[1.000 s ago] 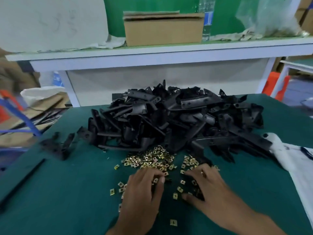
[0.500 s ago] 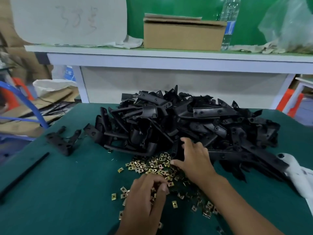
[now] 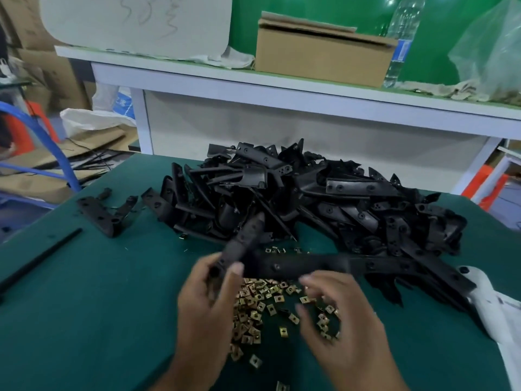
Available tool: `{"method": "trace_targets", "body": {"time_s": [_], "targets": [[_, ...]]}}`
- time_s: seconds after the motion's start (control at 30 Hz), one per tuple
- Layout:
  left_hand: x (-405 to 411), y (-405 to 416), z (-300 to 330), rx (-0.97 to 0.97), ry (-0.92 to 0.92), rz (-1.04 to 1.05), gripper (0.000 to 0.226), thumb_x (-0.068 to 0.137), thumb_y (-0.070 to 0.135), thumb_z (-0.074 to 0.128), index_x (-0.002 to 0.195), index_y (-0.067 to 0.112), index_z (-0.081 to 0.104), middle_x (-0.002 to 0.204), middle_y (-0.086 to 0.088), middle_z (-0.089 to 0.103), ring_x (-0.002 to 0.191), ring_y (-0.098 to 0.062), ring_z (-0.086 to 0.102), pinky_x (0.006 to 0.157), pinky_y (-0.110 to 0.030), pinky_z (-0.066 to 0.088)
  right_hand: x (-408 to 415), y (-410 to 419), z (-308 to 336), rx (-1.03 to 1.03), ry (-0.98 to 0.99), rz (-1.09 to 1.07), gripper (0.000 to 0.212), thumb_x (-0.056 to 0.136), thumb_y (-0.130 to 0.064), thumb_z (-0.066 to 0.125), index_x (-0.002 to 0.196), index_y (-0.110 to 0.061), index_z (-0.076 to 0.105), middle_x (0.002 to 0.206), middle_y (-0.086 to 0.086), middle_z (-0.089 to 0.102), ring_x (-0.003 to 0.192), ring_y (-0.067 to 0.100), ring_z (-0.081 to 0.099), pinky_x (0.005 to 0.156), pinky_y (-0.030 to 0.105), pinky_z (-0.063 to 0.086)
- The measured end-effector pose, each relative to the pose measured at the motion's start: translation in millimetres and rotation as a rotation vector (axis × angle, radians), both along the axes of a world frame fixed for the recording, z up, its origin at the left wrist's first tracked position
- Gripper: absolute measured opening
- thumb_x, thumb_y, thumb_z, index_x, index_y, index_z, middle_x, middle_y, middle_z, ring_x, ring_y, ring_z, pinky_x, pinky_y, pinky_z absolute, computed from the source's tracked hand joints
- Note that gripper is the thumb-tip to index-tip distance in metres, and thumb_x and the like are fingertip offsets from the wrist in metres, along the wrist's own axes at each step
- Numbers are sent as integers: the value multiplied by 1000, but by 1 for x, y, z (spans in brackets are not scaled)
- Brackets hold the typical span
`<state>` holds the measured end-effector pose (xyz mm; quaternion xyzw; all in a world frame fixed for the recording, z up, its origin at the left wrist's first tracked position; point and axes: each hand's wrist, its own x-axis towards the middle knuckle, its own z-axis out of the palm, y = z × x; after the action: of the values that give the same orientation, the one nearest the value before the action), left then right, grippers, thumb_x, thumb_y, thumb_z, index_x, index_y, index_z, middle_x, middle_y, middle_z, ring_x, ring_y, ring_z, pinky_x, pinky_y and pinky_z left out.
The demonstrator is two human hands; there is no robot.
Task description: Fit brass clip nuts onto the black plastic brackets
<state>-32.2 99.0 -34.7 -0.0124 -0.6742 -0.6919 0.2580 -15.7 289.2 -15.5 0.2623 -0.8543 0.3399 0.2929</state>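
My left hand (image 3: pixel 207 303) grips one black bracket (image 3: pixel 282 263) above the brass clip nuts (image 3: pixel 262 303) mid-bench (image 3: pixel 84 320). Right hand (image 3: pixel 346 320) fingers curled under it, grip unclear. Bracket pile (image 3: pixel 324 198) toward far edge.

— What sort of place is this?
— A small assembly workshop: a green-matted table (image 3: pixel 84 320) heaped with black plastic brackets (image 3: pixel 310 198) and brass clip nuts (image 3: pixel 262 300), cardboard box (image 3: pixel 321 52) shelved behind.
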Motion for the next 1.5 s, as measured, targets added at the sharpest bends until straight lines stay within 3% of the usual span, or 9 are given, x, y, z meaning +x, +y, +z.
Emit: {"method": "trace_targets", "body": {"time_s": [0.1,0.27,0.4,0.6,0.8,1.03,1.23,1.37,1.5], "targets": [[-11,-16,3,275,-40,68,23,79,55,69,95,38,72,88,11,72,80,-8,66,71,-21,53,-9,25,-11,44,-62,-124,21,91,-32,67,108,-42,59,104,-26,58,101,5,59,82,22,49],[-10,-15,2,338,-54,-122,39,78,57,73,105,30,75,107,-2,75,101,-20,70,93,-41,55,-21,40,-34,419,-442,-125,59,89,-71,52,142,-49,42,139,-35,31,134,-4,26,108,20,27],[3,1,-3,120,-32,-314,35,80,46,69,115,40,68,109,5,74,96,-12,72,76,-21,57,-19,31,-32,442,-427,-124,43,93,-59,56,133,-45,57,127,-28,43,120,-1,37,97,18,28],[19,11,-16,-458,88,-569,28,89,31,60,113,43,56,90,13,67,78,-14,68,64,-24,57,-19,27,-24,345,-510,-115,15,94,-29,68,109,-29,70,111,-15,57,106,11,56,92,33,44],[17,5,-18,-534,68,-615,31,82,26,59,108,42,53,83,14,62,72,-16,64,56,-25,52,-20,31,-25,430,-495,-162,31,99,-40,57,130,-34,59,123,-15,52,115,11,51,96,26,42],[18,2,-11,-737,77,-500,34,77,39,61,108,49,52,96,26,57,95,-8,58,72,-19,44,-11,40,-20,397,-402,-173,30,99,-33,60,128,-40,57,115,-23,56,104,4,58,85,24,50],[18,0,-12,-820,84,-459,35,78,41,62,110,50,52,101,34,53,101,-1,53,76,-23,41,-12,41,-21,253,-413,-202,28,101,-23,57,125,-37,63,111,-21,59,102,-1,60,85,23,52],[19,0,-14,-795,73,-468,33,80,40,61,111,49,52,101,32,55,100,-3,54,76,-24,42,-16,46,-19,41,-409,-286,25,95,-10,66,109,-31,71,98,-21,66,96,-6,63,78,5,43],[18,0,-13,-790,78,-463,32,81,39,62,111,48,54,103,32,57,101,-3,55,78,-26,44,-18,46,-12,-370,-704,-181,25,101,-25,58,107,-44,74,90,-25,69,88,-7,62,75,9,44]]}}
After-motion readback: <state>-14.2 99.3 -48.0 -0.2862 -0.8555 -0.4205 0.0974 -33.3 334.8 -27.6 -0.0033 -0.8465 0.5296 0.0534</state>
